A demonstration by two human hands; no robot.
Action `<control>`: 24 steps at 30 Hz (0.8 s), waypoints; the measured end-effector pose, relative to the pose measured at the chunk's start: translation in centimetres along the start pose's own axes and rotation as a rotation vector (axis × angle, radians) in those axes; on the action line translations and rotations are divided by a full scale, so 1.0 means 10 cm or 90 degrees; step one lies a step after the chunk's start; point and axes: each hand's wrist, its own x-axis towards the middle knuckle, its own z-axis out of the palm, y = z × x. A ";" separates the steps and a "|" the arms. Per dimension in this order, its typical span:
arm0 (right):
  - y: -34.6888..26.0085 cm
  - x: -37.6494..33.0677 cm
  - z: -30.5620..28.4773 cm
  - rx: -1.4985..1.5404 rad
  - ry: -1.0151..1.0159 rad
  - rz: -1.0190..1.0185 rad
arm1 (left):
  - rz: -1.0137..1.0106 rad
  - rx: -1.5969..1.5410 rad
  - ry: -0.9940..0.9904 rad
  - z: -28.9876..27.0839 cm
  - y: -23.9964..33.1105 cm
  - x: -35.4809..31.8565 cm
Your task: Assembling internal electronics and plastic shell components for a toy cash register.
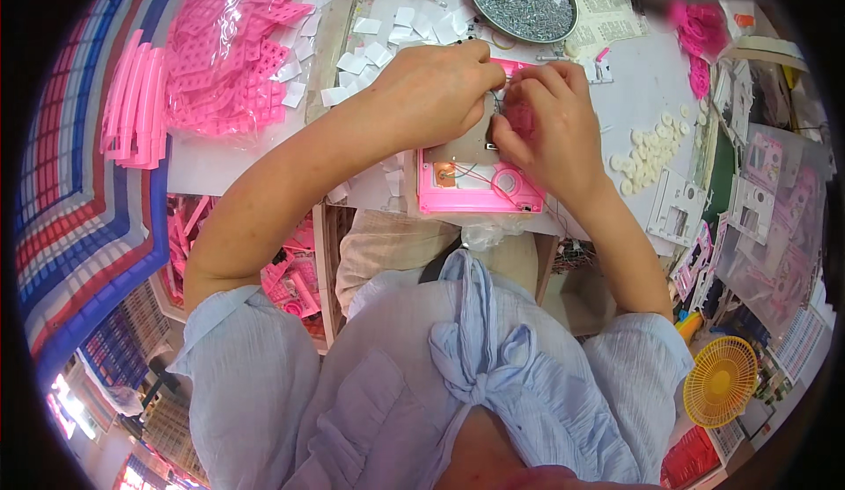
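A pink plastic casing (480,201) lies at the table's near edge, in front of my body. A grey-brown flat plate (466,149) covers much of its inside, and thin red wires (475,176) run across its near end. Over the casing's far left part, my left hand (449,90) has its fingers closed in a pinch; whatever they grip is hidden. My right hand (550,125) bends over the right side, thumb and fingers curled together around something too small to name. A short dark wire (498,103) shows between the two hands.
A round tin of small metal screws (521,2) stands at the far side. White square pieces (378,53) lie scattered left of it, near a clear bag of pink parts (231,59). White round pieces (650,154) are heaped on the right, beside white panels (676,208).
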 end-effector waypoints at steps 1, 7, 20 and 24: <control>0.00 0.01 -0.01 -0.018 -0.022 0.002 | 0.001 -0.003 0.004 0.00 0.00 0.00; -0.03 0.04 0.03 -0.060 -0.072 0.036 | 0.010 -0.015 0.032 0.02 -0.03 -0.02; 0.02 -0.03 -0.04 0.049 -0.057 -0.031 | 0.014 -0.010 0.027 0.02 -0.02 -0.02; 0.04 -0.06 -0.16 0.046 -0.129 -0.110 | 0.022 -0.058 0.050 0.02 -0.05 -0.01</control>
